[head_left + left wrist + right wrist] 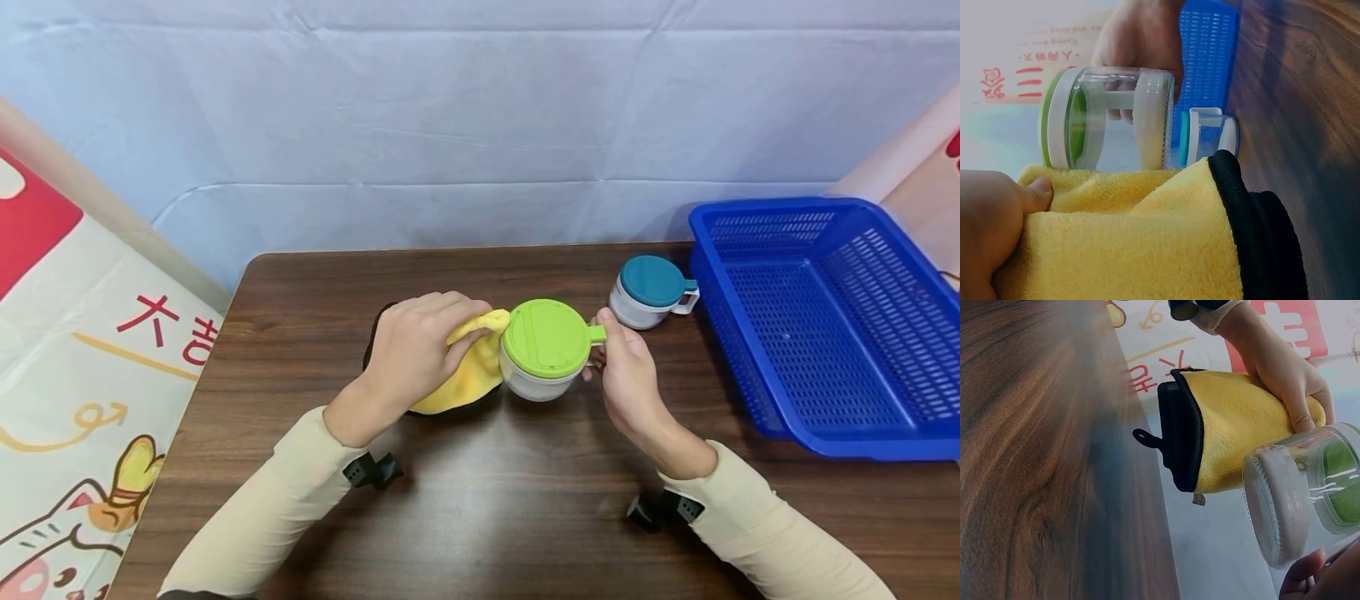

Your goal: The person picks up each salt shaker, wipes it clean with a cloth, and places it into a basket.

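My right hand grips the handle of a clear glass jar with a green lid, held upright above the table. Through the glass in the left wrist view, the green-lidded jar shows a whitish layer near its base. To its left, my left hand pinches a folded yellow cloth with black edging, thumb against fingers. The cloth hangs down beside the jar and appears to touch its side. A small black loop sticks out from the cloth's lower edge.
A second glass jar with a teal lid and white handle stands at the back right of the wooden table. Beside it, a blue plastic basket takes up the right end. A pale blue cloth backdrop hangs behind.
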{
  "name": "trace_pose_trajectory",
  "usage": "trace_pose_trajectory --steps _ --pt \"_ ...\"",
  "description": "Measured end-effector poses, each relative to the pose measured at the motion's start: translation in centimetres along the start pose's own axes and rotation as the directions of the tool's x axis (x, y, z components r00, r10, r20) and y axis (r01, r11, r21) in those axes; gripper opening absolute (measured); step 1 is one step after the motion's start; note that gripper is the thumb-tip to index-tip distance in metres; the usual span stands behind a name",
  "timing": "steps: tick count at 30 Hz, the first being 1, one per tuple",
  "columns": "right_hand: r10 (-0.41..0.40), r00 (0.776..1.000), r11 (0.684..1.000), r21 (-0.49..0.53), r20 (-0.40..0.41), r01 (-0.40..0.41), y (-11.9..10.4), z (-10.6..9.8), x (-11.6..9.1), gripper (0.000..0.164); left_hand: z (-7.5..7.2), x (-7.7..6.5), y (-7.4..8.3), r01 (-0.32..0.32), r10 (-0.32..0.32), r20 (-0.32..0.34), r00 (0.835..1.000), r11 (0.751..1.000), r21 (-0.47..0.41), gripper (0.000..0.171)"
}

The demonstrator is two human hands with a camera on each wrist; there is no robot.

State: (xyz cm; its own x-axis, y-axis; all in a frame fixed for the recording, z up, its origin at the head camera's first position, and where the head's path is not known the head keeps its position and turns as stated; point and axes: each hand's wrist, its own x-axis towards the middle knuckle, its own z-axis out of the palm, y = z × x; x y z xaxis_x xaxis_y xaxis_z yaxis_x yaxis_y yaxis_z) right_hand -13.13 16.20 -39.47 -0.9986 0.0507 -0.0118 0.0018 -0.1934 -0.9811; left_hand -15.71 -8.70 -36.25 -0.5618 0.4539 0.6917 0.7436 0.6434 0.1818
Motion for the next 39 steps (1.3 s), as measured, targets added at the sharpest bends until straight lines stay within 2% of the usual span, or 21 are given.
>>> trace_pose_trajectory --steps 10,15,25,33,39 --pt "0.018 1.000 1.000 -0.015 0.002 -0.018 0.2 0.2 -0.1 0.052 0.5 0.5 -0.5 0.019 -0.019 0.026 0.999 1.000 0.001 0.018" --pt "0.011 1.000 1.000 -0.025 0.006 -0.011 0.4 0.2 0.0 0.052 0.9 0.9 -0.7 0.037 -0.037 0.046 0.998 0.999 -0.019 0.018" --pt "0.005 1.000 0.999 -0.035 0.010 -0.004 0.5 0.1 0.2 0.052 1.6 1.8 -1.1 0.037 -0.033 0.062 0.998 0.997 -0.069 0.016" --pt "0.011 1.000 0.999 -0.038 0.019 -0.011 0.5 0.2 0.1 0.051 2.2 2.7 -1.4 0.064 -0.044 0.133 0.990 0.987 -0.147 0.014" --pt "0.009 1.000 0.999 -0.038 0.013 -0.009 0.5 0.3 0.1 0.051 2.2 3.7 -1.5 0.066 -0.035 0.226 0.973 0.989 -0.133 0.017"
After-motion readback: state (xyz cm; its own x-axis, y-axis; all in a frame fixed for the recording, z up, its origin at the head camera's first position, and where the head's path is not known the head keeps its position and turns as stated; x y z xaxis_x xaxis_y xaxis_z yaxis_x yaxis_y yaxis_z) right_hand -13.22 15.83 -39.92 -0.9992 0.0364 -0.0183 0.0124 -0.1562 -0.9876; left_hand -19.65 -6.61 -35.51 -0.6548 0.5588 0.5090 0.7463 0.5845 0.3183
